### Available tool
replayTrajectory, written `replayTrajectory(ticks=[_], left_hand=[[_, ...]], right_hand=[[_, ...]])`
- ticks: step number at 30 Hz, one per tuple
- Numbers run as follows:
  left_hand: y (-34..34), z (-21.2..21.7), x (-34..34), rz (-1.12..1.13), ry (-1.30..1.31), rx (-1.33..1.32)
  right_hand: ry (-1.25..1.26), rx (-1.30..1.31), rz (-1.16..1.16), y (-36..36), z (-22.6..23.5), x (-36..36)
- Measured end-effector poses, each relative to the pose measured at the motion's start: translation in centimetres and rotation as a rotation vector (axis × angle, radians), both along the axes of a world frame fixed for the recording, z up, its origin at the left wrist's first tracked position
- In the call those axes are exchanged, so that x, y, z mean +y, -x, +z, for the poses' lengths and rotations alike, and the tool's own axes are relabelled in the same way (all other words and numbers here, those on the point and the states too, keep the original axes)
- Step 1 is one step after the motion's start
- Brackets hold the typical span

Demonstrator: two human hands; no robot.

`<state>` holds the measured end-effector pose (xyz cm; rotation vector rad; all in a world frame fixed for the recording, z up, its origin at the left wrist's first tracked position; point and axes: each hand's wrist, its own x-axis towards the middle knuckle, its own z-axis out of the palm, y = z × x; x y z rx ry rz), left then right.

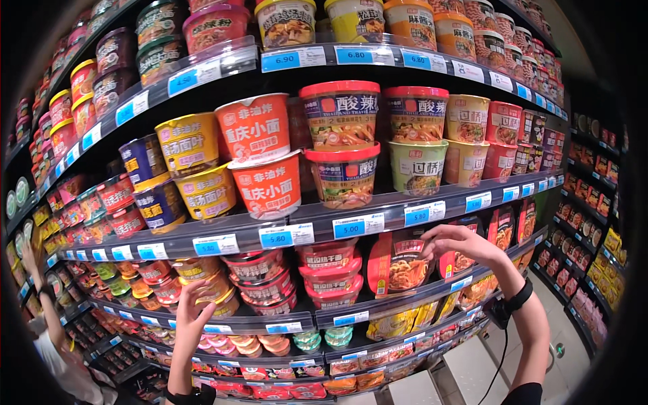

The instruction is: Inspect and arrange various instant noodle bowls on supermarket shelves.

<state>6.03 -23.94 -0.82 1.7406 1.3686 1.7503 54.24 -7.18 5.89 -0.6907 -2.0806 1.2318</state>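
Both hands reach up from the lower edge toward the third shelf [378,302] of a noodle aisle. Left hand [191,314] is spread wide, fingers up, holding nothing, just before a row of lidded bowls [209,283] at the shelf's left. Right hand [459,244] has its fingers curled over the top edge of a red noodle bag [453,262] standing upright among other bags [403,264] on the same shelf; whether it truly grips the bag I cannot tell. A black strap [518,297] circles that wrist, with a cable [501,358] hanging down from it.

Between the hands stand stacked red tubs [332,268]. One shelf up, two-high orange cups [262,156] and red-lidded cups [343,144] sit above blue price tags [358,225].

Risks, as I judge them: the bags stand loosely packed, so pulling one could tip its neighbours off the lip. The open left hand could nudge the stacked bowls, which look easy to topple. The hanging cable might snag a tag rail or pouch below.

At far left another person's arm [46,297] also reaches to the shelves, well apart.
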Motion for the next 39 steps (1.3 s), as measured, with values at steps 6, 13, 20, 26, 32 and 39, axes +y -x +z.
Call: replayTrajectory(ticks=[6,13,20,26,32,39], left_hand=[[-3.9,4.7,3.2,-0.175,-0.035,-0.033],[-10.6,11.1,10.8,-0.432,-0.216,0.072],[-14.8,12.9,17.2,-0.299,-0.344,0.171],[-15.1,13.1,19.3,-0.210,-0.301,0.223],[-15.5,12.4,21.4,-0.110,-0.437,0.294],[-15.7,12.2,22.2,-0.075,-0.535,0.312]], right_hand=[[-0.119,0.198,-0.095,4.1,2.3,1.2],[-0.549,0.346,-0.373,8.8,7.1,4.2],[-0.627,0.469,-0.384,14.0,9.6,7.7],[-0.447,0.506,-0.362,15.2,11.2,7.3],[-0.555,0.460,-0.483,15.7,10.8,8.9],[-0.726,0.422,-0.705,17.0,10.7,8.3]])
